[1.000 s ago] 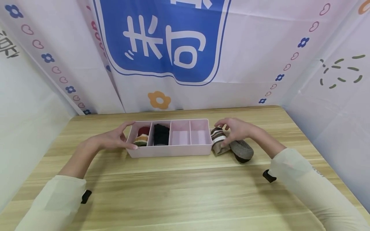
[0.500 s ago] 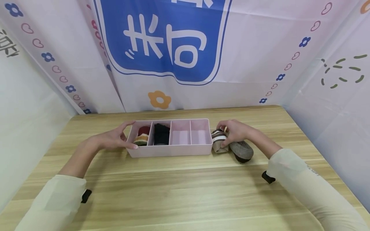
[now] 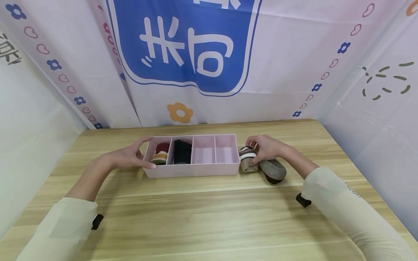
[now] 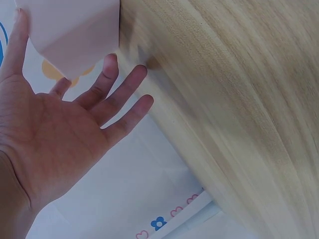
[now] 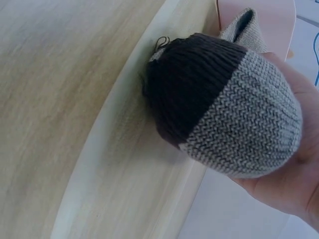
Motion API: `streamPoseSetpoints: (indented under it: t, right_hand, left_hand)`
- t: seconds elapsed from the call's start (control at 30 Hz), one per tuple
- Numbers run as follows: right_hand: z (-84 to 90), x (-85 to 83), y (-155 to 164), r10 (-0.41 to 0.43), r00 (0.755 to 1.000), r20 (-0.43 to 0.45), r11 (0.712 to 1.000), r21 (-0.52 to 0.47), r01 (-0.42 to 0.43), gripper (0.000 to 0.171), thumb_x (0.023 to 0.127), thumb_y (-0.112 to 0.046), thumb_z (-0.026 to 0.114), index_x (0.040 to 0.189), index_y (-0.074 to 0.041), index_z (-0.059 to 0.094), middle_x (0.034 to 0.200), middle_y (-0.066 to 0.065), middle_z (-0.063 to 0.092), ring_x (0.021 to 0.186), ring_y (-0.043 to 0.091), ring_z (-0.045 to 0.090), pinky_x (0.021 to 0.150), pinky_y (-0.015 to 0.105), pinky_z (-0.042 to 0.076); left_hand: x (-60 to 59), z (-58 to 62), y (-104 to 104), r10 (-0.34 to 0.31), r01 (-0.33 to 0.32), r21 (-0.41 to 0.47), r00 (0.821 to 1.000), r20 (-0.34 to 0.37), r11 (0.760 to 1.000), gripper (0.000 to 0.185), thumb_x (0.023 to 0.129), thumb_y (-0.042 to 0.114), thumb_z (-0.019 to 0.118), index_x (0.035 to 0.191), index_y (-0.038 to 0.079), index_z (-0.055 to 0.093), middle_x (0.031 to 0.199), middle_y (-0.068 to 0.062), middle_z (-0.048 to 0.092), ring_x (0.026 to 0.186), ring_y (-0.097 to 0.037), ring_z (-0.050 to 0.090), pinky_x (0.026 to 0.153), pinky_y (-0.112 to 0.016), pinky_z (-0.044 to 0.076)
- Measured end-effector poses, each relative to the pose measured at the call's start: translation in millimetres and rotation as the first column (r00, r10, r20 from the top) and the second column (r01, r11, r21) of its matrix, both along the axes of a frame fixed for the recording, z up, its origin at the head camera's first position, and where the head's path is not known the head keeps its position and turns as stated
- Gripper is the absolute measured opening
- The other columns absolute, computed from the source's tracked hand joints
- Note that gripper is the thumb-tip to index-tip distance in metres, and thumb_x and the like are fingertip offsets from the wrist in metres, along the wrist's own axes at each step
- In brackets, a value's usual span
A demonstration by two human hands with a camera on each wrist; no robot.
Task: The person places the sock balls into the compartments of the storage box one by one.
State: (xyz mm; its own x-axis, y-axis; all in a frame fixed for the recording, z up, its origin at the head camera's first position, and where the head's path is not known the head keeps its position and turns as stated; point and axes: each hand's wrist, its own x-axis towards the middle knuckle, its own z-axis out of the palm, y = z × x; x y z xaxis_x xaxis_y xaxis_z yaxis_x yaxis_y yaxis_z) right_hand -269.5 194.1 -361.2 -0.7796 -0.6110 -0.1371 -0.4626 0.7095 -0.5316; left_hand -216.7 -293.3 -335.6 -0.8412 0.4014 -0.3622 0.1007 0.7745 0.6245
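Note:
In the head view, my left hand holds the left end of a pink divided box, thumb on the near corner and forefinger at the far corner; the other fingers are spread in the left wrist view. My right hand pinches a rolled striped sock, brown, white and beige, just right of the box. Close beside that hand lies a rolled grey sock with a black end. The right wrist view shows this grey sock large, covering much of the right hand.
The box's left compartment holds a red, white and yellow rolled sock, and the one beside it a black sock. Its two right compartments show bare bottoms. Printed white cloth surrounds the wooden table at the back and sides.
The striped sock has become shorter and more tightly rolled under my right hand's fingers, which moved slightly right. The left hand, box and grey sock have stayed put.

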Motion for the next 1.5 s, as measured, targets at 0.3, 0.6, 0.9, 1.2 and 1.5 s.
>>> streamPoseSetpoints:
  t: [0.3, 0.6, 0.9, 1.2, 1.5]
  right_hand:
    - [0.1, 0.6, 4.1, 0.001, 1.000, -0.023, 0.999, -0.046, -0.002, 0.051, 0.073, -0.014, 0.091, 0.114, -0.002, 0.062, 0.104, 0.015, 0.066, 0.096, 0.030, 0.065, 0.084, 0.044, 0.052]
    - [-0.7, 0.8, 7.6, -0.034, 0.999, -0.026, 0.989, -0.147, 0.030, 0.052, 0.073, -0.004, 0.085, 0.119, 0.002, 0.061, 0.105, 0.017, 0.062, 0.089, 0.027, 0.068, 0.076, 0.037, 0.055]
    - [0.2, 1.3, 8.1, -0.074, 0.997, -0.031, 0.977, -0.202, 0.067, 0.052, 0.072, -0.001, 0.084, 0.120, 0.004, 0.061, 0.105, 0.016, 0.060, 0.082, 0.023, 0.069, 0.071, 0.034, 0.055]
    - [2.8, 1.6, 8.9, -0.097, 0.993, -0.070, 0.974, -0.214, 0.080, 0.053, 0.073, -0.003, 0.086, 0.121, 0.006, 0.064, 0.105, 0.016, 0.064, 0.089, 0.027, 0.067, 0.074, 0.036, 0.053]
    - [10.6, 1.5, 12.3, -0.141, 0.987, -0.079, 0.958, -0.261, 0.116, 0.059, 0.075, -0.005, 0.087, 0.126, 0.008, 0.062, 0.110, 0.021, 0.065, 0.095, 0.033, 0.066, 0.075, 0.035, 0.053]
  left_hand:
    - [0.0, -0.6, -0.5, 0.000, 0.000, 0.003, 1.000, 0.002, 1.000, 0.114, 0.090, 0.039, 0.080, 0.164, 0.004, -0.001, 0.113, -0.020, 0.058, 0.104, -0.029, 0.055, 0.092, -0.047, 0.045]
    - [-1.0, -1.8, -0.9, 0.009, -0.009, -0.007, 1.000, 0.007, 1.000, 0.115, 0.090, 0.040, 0.080, 0.164, 0.005, -0.001, 0.115, -0.020, 0.058, 0.106, -0.030, 0.054, 0.093, -0.048, 0.044]
    - [-1.2, -2.1, -0.8, 0.011, -0.011, -0.013, 1.000, 0.000, 1.000, 0.115, 0.089, 0.040, 0.080, 0.164, 0.004, -0.001, 0.110, -0.017, 0.058, 0.102, -0.028, 0.054, 0.091, -0.045, 0.044]
    - [-0.1, -0.6, -1.1, 0.011, -0.011, -0.013, 1.000, 0.004, 1.000, 0.116, 0.089, 0.041, 0.080, 0.164, 0.004, -0.001, 0.115, -0.020, 0.058, 0.105, -0.030, 0.055, 0.093, -0.048, 0.044]
    - [0.0, 1.4, 0.4, 0.001, -0.001, -0.022, 1.000, 0.003, 1.000, 0.116, 0.089, 0.042, 0.080, 0.164, 0.005, -0.001, 0.117, -0.022, 0.058, 0.106, -0.030, 0.055, 0.093, -0.048, 0.045]
